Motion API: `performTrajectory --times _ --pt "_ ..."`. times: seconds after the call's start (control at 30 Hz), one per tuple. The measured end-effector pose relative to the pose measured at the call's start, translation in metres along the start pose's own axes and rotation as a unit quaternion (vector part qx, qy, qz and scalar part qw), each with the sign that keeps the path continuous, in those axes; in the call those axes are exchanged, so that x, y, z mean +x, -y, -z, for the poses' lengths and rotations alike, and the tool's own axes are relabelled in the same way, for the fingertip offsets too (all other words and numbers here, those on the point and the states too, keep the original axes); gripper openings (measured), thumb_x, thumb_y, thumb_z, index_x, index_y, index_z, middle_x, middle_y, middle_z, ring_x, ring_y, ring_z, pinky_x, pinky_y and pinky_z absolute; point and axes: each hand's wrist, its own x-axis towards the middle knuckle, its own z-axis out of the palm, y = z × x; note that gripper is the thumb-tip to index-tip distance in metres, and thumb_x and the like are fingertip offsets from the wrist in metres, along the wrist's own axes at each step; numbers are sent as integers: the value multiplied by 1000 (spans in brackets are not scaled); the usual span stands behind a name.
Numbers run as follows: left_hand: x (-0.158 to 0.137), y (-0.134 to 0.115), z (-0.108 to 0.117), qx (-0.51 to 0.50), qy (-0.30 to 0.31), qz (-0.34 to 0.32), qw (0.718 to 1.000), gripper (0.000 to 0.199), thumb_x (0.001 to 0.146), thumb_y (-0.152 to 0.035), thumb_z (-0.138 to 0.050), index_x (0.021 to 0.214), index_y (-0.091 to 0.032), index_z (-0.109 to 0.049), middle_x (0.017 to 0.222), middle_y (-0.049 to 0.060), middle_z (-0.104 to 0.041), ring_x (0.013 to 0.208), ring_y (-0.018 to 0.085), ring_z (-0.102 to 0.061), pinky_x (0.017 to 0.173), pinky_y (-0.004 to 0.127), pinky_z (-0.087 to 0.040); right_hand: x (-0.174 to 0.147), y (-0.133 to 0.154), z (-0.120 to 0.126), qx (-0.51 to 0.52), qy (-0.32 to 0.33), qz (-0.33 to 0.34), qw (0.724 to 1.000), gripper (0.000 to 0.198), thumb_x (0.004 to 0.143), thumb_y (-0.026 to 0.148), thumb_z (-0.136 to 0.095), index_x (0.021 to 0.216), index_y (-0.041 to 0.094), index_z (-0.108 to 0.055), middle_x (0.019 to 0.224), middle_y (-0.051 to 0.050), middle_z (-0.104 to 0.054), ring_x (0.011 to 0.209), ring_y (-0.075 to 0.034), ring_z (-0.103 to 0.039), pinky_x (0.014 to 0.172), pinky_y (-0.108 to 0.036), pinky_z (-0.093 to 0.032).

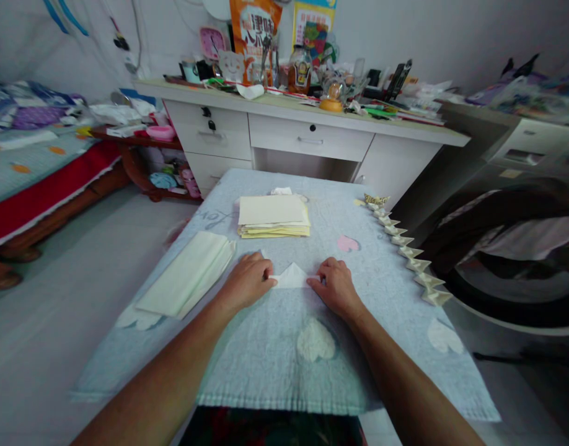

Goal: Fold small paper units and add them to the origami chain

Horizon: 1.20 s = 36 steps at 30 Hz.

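A small white folded paper (291, 277) with a pointed top and a straight band along its lower edge lies on the cloth-covered table. My left hand (251, 277) pinches its left end between thumb and fingers. At the opposite end, my right hand (331, 282) grips the band the same way. Beyond my hands sits a stack of cream and yellow paper sheets (273, 214). Left of my left hand lies a pile of long folded pale papers (186, 272). Several folded paper boats (410, 253) stand in a row along the table's right side, with a patterned one (376, 199) at the far end.
The table (256, 365) wears a light blue cloth with heart prints. Behind it stands a white desk (307, 133) crowded with jars, bags and small items. A washing machine (498, 161) is at the right, a bed (43, 167) at the left.
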Motion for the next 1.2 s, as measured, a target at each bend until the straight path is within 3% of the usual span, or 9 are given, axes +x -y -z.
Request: performTrajectory --times 0.17,0.3,0.43,0.53,0.67,0.8,1.2 --pt "-1 -5 2 -13 -19 -59 998 17 74 -16 -61 90 -22 -61 94 3 -57 92 21 -50 83 34 -38 0 3 2 -10 4 -13 1000 23 82 37 -64 70 17 -65 88 -5 -58 83 -18 -47 74 -29 -30" --pt "-2 -10 3 6 20 -121 992 19 80 -11 -52 87 -23 -66 90 4 -59 92 21 -49 83 34 -38 1 5 3 -17 8 -22 1000 22 81 37 -65 70 17 -65 89 -5 -58 83 -18 -47 74 -29 -30" --pt "-4 -14 -1 12 62 -138 988 25 77 -6 -47 85 -21 -65 86 4 -59 89 20 -52 79 32 -39 0 5 2 -24 4 -24 999 23 81 37 -65 70 18 -65 90 -6 -58 85 -19 -47 73 -30 -30" --pt "-5 -16 -1 13 64 -135 989 27 72 -3 -47 86 -21 -61 86 3 -59 88 19 -53 77 30 -40 -1 5 1 -26 0 -19 999 23 81 38 -65 70 18 -64 90 -6 -58 85 -20 -47 73 -31 -31" --pt "-4 -23 -2 2 52 -113 992 8 84 -22 -51 80 -21 -59 82 3 -58 85 19 -54 75 30 -40 -1 3 1 -28 -7 -22 999 23 80 39 -67 68 18 -64 89 -7 -58 84 -21 -47 72 -31 -31" --pt "0 -30 -10 9 25 -66 997 21 88 -35 -52 75 -20 -57 77 2 -58 81 19 -55 73 29 -38 0 1 0 -15 -14 -32 999 25 78 39 -69 65 18 -63 88 -6 -57 84 -21 -47 72 -31 -31" --pt "2 -32 -18 2 3 -20 1000 20 79 -34 -63 69 -20 -53 75 1 -56 78 18 -54 72 29 -38 -2 -2 6 19 -8 -52 998 17 79 32 -67 70 18 -63 90 -6 -55 88 -21 -45 74 -31 -29"
